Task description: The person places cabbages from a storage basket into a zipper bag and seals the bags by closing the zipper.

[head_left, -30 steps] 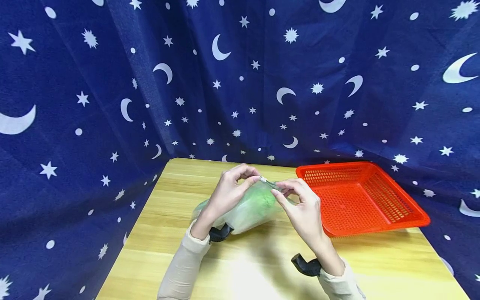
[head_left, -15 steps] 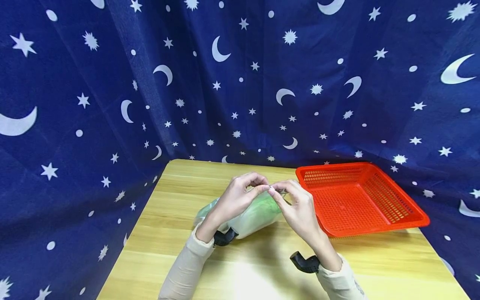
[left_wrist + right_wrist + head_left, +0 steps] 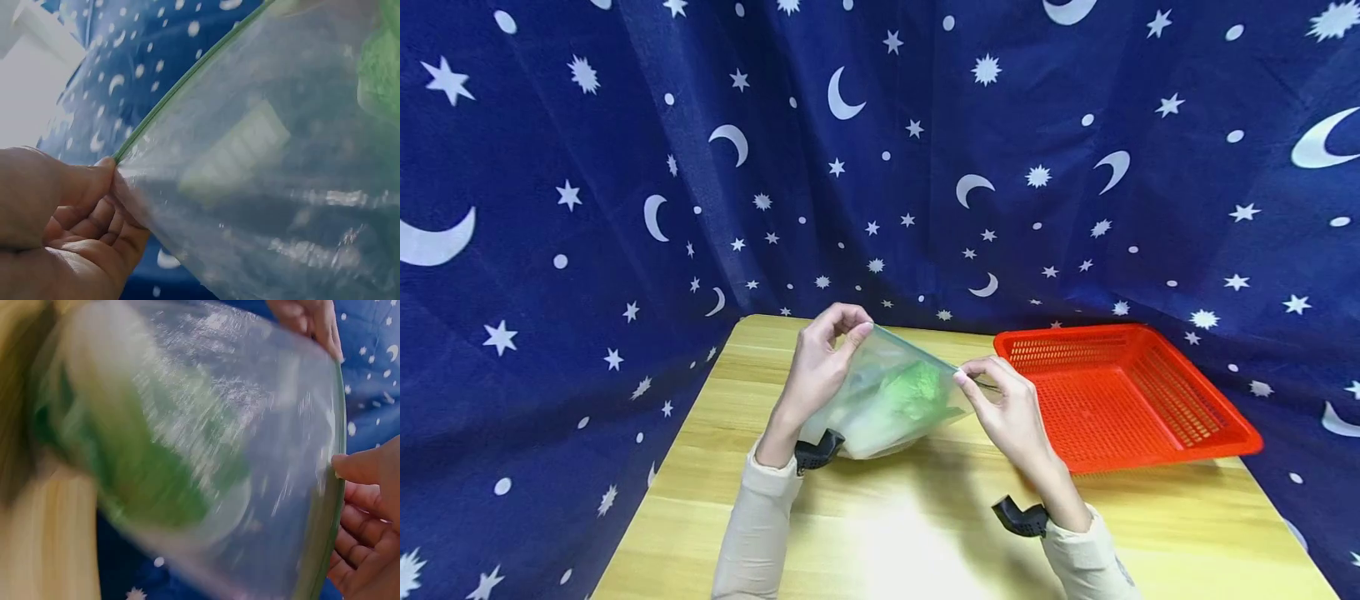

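Observation:
A clear zip bag with a green zip strip leans up off the table. Inside it lies a leafy green-and-white vegetable, its leafy end toward the right. At the upper left corner, my left hand pinches the strip between thumb and forefinger. My right hand pinches the same strip farther right, and the edge is stretched straight between the two. In the left wrist view a pale striped label patch shows on the bag. The right wrist view has the vegetable blurred behind the film.
A red perforated plastic basket stands at the right of the wooden table, close to my right hand. Behind the table hangs a blue curtain with moons and stars. Each wrist carries a black camera mount.
Half a second ago my fingertips met at the zip strip. Since then my left hand has moved left and up, drawing the strip out straight; my right hand has shifted slightly right.

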`<state>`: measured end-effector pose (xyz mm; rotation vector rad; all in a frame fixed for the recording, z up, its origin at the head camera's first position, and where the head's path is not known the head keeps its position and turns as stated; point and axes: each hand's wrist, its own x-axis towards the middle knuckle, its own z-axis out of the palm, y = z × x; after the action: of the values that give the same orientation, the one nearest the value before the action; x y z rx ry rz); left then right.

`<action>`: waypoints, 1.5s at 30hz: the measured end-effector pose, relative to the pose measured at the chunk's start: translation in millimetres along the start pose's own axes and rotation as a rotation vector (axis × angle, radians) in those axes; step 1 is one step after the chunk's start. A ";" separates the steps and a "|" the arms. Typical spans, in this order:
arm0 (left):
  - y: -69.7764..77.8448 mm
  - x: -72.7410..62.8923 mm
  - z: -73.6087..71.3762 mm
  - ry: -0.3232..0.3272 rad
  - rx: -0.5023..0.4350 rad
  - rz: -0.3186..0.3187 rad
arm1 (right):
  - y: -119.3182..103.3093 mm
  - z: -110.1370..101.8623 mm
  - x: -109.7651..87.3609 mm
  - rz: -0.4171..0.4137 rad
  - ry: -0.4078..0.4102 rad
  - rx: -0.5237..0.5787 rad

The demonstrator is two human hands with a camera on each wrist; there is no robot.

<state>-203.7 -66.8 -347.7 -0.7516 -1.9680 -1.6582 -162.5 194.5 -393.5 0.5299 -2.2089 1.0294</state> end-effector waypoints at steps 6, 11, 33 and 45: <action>-7.9 5.0 -24.3 0.184 -0.039 -0.007 | 19.2 -7.6 -11.2 0.097 -0.038 -0.065; -13.0 8.5 -30.8 0.235 -0.020 0.019 | 34.4 -7.7 -18.5 0.135 -0.048 -0.111; 31.1 -92.7 55.6 -1.114 0.455 0.167 | 74.2 26.6 -34.4 0.791 -0.407 0.247; -20.7 -129.4 123.7 -0.759 0.730 0.267 | 103.1 67.5 -26.2 0.914 -0.254 0.531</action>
<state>-120.5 37.5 -468.8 -1.3611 -2.5556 -0.4115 -229.6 207.0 -499.3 -0.2105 -2.4209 2.1462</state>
